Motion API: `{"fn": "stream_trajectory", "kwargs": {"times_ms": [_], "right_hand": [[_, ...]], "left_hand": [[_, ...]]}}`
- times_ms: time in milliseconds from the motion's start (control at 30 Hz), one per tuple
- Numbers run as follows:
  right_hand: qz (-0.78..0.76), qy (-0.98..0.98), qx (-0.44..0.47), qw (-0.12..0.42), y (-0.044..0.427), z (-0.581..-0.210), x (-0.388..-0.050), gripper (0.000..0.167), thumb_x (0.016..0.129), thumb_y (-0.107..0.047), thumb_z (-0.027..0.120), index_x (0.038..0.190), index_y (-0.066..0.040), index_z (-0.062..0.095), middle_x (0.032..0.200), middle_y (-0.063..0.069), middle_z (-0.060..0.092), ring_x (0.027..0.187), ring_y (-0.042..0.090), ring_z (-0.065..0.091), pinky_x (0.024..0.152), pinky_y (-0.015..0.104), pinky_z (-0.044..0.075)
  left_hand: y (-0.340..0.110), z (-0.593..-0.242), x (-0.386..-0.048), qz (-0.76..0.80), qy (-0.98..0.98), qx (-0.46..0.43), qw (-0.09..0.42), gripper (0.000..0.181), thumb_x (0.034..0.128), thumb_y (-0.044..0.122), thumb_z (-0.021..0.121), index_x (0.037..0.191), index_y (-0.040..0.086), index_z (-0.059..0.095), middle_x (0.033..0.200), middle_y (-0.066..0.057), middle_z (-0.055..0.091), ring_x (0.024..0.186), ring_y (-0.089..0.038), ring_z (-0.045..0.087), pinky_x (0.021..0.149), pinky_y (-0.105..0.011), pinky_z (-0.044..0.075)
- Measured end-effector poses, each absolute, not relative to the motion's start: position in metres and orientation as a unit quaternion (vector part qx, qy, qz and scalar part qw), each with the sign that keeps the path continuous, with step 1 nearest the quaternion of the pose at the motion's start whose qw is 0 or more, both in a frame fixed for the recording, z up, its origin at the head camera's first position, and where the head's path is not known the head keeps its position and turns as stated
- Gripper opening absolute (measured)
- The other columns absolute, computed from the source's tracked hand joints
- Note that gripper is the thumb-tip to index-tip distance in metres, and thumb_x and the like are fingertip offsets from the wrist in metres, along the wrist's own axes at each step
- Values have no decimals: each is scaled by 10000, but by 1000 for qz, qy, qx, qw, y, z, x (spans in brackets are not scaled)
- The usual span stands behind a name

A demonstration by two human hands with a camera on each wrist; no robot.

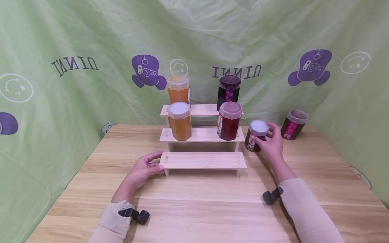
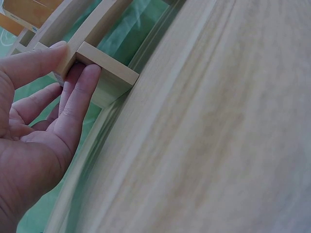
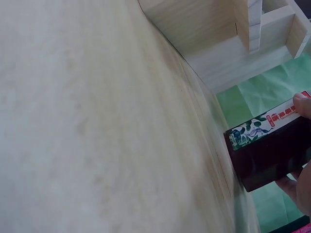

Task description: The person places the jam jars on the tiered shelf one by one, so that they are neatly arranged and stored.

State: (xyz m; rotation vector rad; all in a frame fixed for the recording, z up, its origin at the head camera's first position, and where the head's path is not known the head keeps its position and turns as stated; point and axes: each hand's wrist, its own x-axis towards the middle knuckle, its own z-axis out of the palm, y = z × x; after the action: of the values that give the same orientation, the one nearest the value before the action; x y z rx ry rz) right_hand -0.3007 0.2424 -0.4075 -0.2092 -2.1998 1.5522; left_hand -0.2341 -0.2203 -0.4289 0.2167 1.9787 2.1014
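Note:
A three-step wooden display stand (image 1: 203,160) stands on the table. At the left end of its lowest step, my left hand (image 1: 144,169) pinches the board, thumb on the edge and fingertips against the end support (image 2: 109,70). To the right of the stand, my right hand (image 1: 271,143) grips a dark red jam jar (image 1: 251,144) with a whitish lid. Thumb and fingers lie on opposite sides of this jar, and its label shows in the right wrist view. Whether its base touches the table I cannot tell.
An orange jar (image 1: 180,128) and a red jar (image 1: 229,128) stand on the middle step. Another orange jar (image 1: 178,94) and a dark purple jar (image 1: 226,96) stand on the top one. A dark jar (image 1: 291,130) sits at the table's back right, before a green curtain (image 1: 194,40).

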Motion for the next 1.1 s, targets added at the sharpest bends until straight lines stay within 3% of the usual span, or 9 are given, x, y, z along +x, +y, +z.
{"fn": "stream_trajectory", "kwargs": {"times_ms": [1100], "right_hand": [[571, -789, -48, 220, 237, -387, -260, 861, 717, -71, 864, 1429, -79, 381, 1387, 158, 476, 1214, 341, 502, 1003, 471, 506]], "left_hand": [[-220, -430, -235, 722, 678, 77, 119, 724, 834, -167, 609, 1475, -98, 281, 1415, -333, 358, 904, -152, 667, 844, -360, 596]]}}
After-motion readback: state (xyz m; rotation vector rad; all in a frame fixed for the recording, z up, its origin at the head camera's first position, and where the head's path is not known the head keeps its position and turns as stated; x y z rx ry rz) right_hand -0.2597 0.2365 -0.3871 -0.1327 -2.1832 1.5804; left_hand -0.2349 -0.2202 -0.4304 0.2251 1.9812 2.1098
